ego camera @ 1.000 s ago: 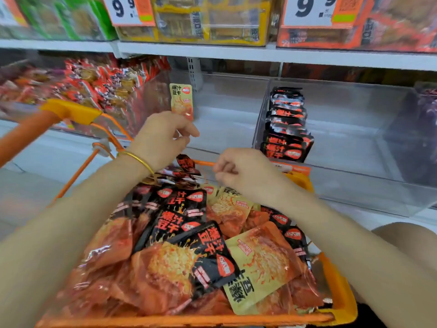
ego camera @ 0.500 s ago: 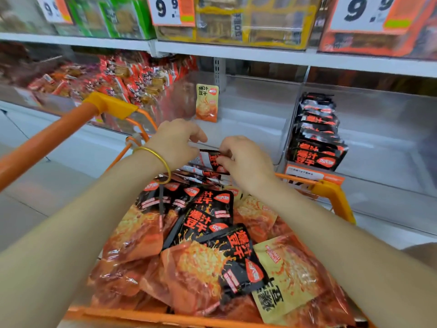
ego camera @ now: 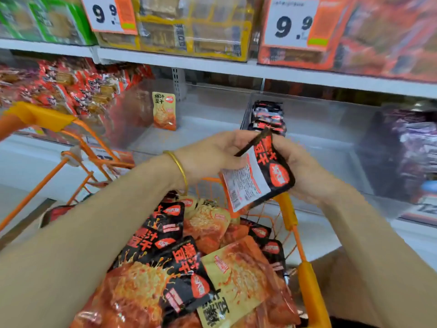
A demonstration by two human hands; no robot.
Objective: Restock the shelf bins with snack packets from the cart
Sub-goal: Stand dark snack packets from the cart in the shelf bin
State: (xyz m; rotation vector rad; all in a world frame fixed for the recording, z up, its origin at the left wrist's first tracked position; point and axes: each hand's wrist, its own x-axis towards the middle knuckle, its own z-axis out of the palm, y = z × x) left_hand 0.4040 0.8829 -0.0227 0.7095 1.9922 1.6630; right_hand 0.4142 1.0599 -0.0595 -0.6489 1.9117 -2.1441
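Head view, single entry. Left hand (ego camera: 212,157), thin gold bangle (ego camera: 179,166) at the wrist: fingers curled, pinching the upper left edge of a stack of glossy black foil snack packets (ego camera: 275,162). Right hand (ego camera: 305,169): fingers curled round the right side of the same stack, cupping it from behind. The stack is held tilted between both hands, above the far end of the cart and in front of the shelf bins; its front packet shows red lettering, and one packet below it shows a white printed back. Orange wire shopping cart (ego camera: 307,275), low in the frame: heaped with loose black packets (ego camera: 165,235) and cream-yellow packets (ego camera: 236,271) of the same kind, lying flat and overlapping. Clear plastic middle bin (ego camera: 212,129): one cream-yellow packet (ego camera: 164,111) stands upright against its left wall. Clear plastic right-hand bin (ego camera: 331,129): a row of black packets (ego camera: 268,117) stands on edge along its left wall, just beyond the held stack. Left bin: piled red wrapped snacks (ego camera: 71,88). Far right: purple packets (ego camera: 416,143), blurred. White upper shelf (ego camera: 212,66): boxed goods, with two white-and-orange price cards (ego camera: 111,14) reading 9.9.
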